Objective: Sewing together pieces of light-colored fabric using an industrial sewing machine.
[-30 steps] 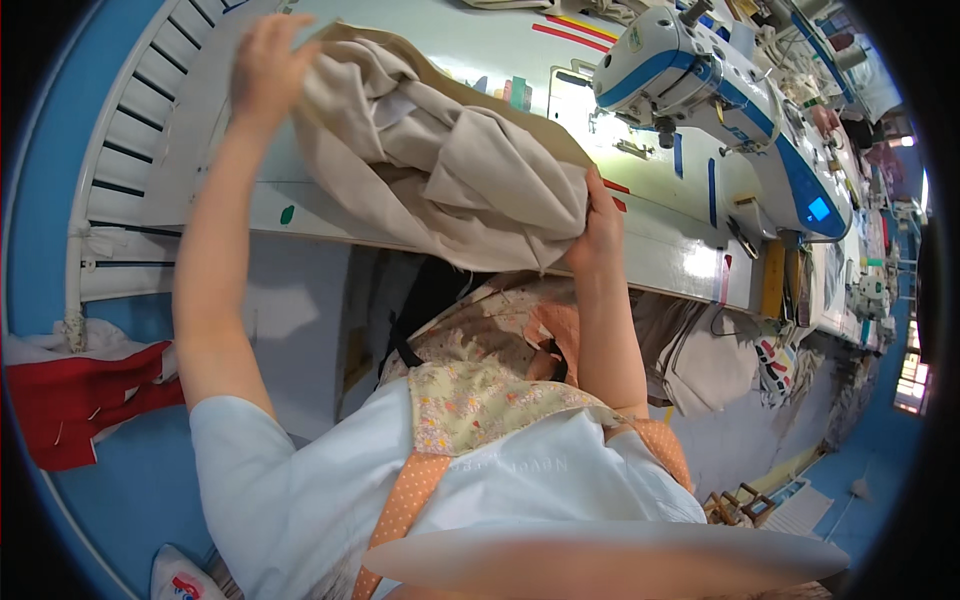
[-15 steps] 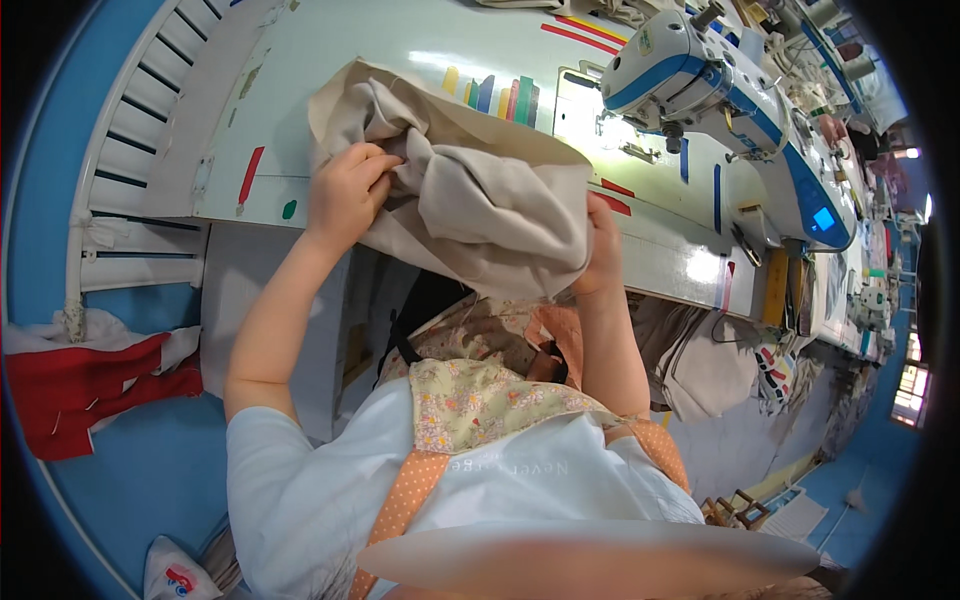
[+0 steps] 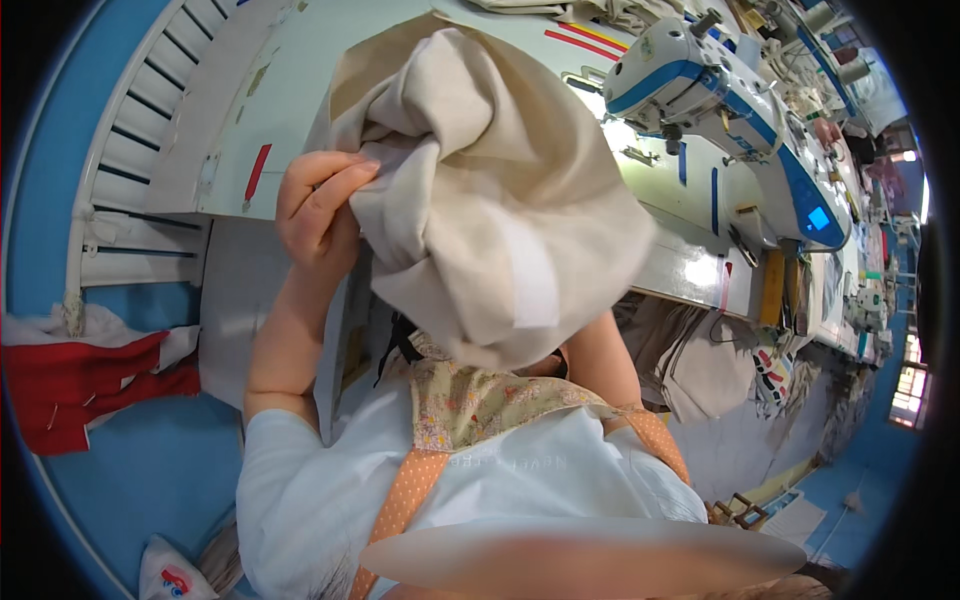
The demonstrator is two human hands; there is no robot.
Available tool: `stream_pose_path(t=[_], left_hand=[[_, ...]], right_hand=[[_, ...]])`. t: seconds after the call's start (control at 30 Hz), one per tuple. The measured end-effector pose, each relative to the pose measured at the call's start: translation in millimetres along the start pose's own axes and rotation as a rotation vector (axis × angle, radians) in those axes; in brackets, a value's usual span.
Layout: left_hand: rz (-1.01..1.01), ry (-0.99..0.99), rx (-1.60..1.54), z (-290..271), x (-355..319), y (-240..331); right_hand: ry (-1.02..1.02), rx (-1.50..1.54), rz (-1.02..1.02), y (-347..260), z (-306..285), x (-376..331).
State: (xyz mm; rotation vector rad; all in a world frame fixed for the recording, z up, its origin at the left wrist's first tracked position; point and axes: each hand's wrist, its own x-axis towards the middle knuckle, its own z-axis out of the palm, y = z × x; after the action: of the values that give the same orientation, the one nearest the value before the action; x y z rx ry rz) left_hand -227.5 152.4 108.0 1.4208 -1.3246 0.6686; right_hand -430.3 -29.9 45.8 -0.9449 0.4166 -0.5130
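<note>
Since half a second ago, the large beige woven-cloth piece [image 3: 475, 200] has been raised and swung toward the body; the right hand has been covered by it and a white rectangular patch [image 3: 534, 282] exposed, so a different part is now turned to view. A fold is gripped by the bent fingers of the left hand [image 3: 320, 208]; whether the right is closed cannot be told. The cloth is held rightward of the left hand, over the glossy pale-green tabletop [image 3: 300, 75], and is gathered into soft, matt, rounded folds.
</note>
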Motion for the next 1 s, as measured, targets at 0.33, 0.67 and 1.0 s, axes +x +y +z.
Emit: stream_pose_path(t=[0.33,0.67,1.0], left_hand=[[-0.057,-0.188,0.007,32.6,-23.4,-14.2],[-0.842,-0.354,-0.498,67.3,-118.6,-32.5],[-0.389,-0.930,-0.925,-4.5,-27.3,36.0]], right_hand=[[-0.114,-0.365,-0.305,16.8,62.4,47.3],[-0.235,-0.735,-0.617,-32.2,29.9,-2.2],[-0.312,-1.119,-0.945,-41.3,67.8,76.6]])
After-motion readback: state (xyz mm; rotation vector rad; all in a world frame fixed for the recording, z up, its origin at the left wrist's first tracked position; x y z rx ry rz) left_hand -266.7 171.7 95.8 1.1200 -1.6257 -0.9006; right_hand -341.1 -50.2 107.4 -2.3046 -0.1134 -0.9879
